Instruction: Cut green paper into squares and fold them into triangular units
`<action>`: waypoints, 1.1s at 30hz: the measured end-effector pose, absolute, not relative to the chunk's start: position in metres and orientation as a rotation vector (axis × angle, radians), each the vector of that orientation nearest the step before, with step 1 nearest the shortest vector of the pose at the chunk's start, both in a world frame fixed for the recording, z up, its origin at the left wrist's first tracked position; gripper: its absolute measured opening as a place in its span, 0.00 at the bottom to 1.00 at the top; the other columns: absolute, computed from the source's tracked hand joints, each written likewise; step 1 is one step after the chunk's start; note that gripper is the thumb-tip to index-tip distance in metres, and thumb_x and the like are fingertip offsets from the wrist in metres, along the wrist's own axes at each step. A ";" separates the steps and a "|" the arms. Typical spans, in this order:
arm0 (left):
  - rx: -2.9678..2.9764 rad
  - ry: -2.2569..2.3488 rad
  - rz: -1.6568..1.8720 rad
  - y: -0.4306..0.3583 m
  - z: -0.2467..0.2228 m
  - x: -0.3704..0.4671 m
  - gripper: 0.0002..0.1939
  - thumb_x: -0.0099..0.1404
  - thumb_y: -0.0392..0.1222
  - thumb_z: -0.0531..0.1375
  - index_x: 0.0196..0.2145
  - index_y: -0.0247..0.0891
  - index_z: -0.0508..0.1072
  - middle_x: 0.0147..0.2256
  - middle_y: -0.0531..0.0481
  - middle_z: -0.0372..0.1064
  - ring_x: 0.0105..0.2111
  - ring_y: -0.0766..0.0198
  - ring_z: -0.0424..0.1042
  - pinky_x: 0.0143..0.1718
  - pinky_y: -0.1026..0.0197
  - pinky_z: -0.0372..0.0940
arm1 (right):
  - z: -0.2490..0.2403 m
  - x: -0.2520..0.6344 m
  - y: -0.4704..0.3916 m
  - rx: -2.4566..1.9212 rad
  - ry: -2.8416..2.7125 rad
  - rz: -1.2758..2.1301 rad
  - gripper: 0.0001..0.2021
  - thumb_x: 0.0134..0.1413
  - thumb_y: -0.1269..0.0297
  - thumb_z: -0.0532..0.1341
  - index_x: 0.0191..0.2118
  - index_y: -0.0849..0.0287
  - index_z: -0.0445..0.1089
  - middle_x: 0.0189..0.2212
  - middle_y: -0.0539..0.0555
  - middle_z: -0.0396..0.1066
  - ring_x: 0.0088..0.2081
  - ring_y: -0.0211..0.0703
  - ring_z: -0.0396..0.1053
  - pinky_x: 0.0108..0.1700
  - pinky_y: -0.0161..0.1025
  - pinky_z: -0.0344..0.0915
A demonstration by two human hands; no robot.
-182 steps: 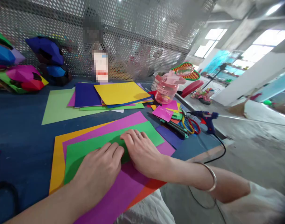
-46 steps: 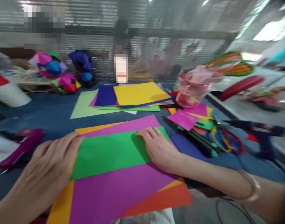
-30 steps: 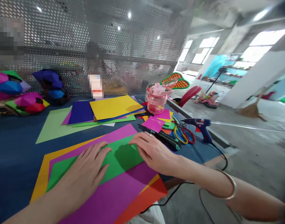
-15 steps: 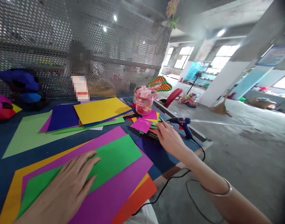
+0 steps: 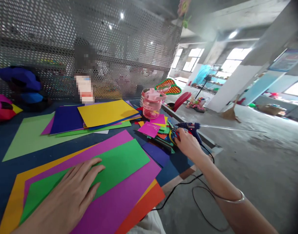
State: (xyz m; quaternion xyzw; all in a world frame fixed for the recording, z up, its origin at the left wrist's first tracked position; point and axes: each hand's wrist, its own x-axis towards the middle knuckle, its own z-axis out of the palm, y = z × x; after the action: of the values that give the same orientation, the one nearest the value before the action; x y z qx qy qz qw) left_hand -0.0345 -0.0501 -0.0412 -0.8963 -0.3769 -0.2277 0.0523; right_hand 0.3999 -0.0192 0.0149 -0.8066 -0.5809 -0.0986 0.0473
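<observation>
My left hand (image 5: 78, 185) lies flat with its fingers spread on a green sheet (image 5: 124, 159), which rests on purple, orange and red-orange sheets. At the right side of the table, my right hand (image 5: 188, 143) has its fingers bent around the handles of scissors (image 5: 172, 135). The fingertips are partly hidden. Beside them lies a heap of small coloured paper pieces (image 5: 149, 129), with a dark green cutter-like tool (image 5: 161, 143) in front. A blue glue gun (image 5: 189, 126) lies just beyond my right hand.
A yellow sheet (image 5: 107, 113) tops another paper stack at the back. Behind the small pieces stands a pink transparent jug (image 5: 152, 104). Blue and red folded shapes are at the far left. A black cable (image 5: 173, 188) hangs off the table's right edge.
My right hand has moved to the right, from the small paper pieces to the scissors. The dark green tool now shows more. My left hand has stayed in place.
</observation>
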 end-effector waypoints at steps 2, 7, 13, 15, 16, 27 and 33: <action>-2.741 -1.114 -0.682 -0.051 -0.035 -0.032 0.18 0.75 0.41 0.51 0.60 0.45 0.68 0.61 0.45 0.69 0.57 0.51 0.73 0.54 0.48 0.73 | 0.016 0.400 -0.019 -2.442 -1.757 -0.302 0.19 0.63 0.68 0.59 0.58 0.66 0.65 0.45 0.66 0.76 0.43 0.56 0.76 0.39 0.42 0.63; -2.813 -1.101 -0.562 -0.055 -0.018 -0.029 0.20 0.75 0.35 0.48 0.58 0.44 0.72 0.58 0.46 0.72 0.58 0.52 0.72 0.54 0.48 0.73 | 0.037 0.394 -0.030 -2.308 -1.673 -0.392 0.22 0.63 0.65 0.58 0.61 0.63 0.62 0.46 0.65 0.75 0.41 0.57 0.75 0.36 0.43 0.63; -2.871 -1.113 -0.475 -0.059 -0.017 -0.031 0.22 0.75 0.34 0.48 0.60 0.42 0.71 0.60 0.44 0.70 0.59 0.50 0.70 0.56 0.45 0.69 | 0.042 0.320 -0.049 -1.483 -1.604 0.836 0.16 0.62 0.49 0.61 0.49 0.53 0.67 0.27 0.49 0.70 0.22 0.42 0.67 0.24 0.39 0.63; -2.891 -1.113 -0.488 -0.057 -0.018 -0.033 0.21 0.76 0.35 0.47 0.60 0.43 0.70 0.60 0.45 0.69 0.61 0.50 0.68 0.59 0.44 0.67 | 0.031 0.282 -0.054 -1.251 -1.618 1.226 0.15 0.64 0.52 0.62 0.50 0.53 0.66 0.25 0.46 0.68 0.24 0.40 0.68 0.26 0.37 0.66; -2.911 -1.122 -0.503 -0.056 -0.018 -0.035 0.20 0.77 0.37 0.48 0.61 0.44 0.70 0.61 0.46 0.69 0.62 0.50 0.67 0.60 0.44 0.66 | 0.025 0.263 -0.056 -1.136 -1.632 1.358 0.15 0.65 0.51 0.61 0.50 0.54 0.65 0.24 0.45 0.67 0.23 0.39 0.67 0.25 0.36 0.66; -2.865 -1.124 -0.282 -0.053 -0.034 -0.039 0.23 0.77 0.42 0.46 0.64 0.35 0.67 0.64 0.38 0.66 0.65 0.44 0.62 0.66 0.35 0.53 | 0.007 0.174 -0.045 -0.859 -1.746 1.672 0.08 0.68 0.59 0.56 0.42 0.52 0.53 0.17 0.38 0.66 0.17 0.36 0.66 0.21 0.31 0.65; -2.851 -1.123 -0.358 -0.057 -0.036 -0.036 0.23 0.77 0.42 0.46 0.62 0.34 0.70 0.64 0.37 0.66 0.65 0.44 0.62 0.66 0.37 0.51 | 0.006 0.170 -0.041 -0.945 -1.800 1.622 0.10 0.64 0.63 0.59 0.40 0.51 0.52 0.15 0.37 0.63 0.17 0.37 0.66 0.22 0.32 0.65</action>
State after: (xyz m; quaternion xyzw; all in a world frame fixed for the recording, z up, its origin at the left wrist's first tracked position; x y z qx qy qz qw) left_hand -0.0360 -0.0568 -0.0363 -0.9237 -0.3640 -0.1161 0.0280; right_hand 0.1696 -0.0414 0.0065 -0.3500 -0.6671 0.6009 0.2671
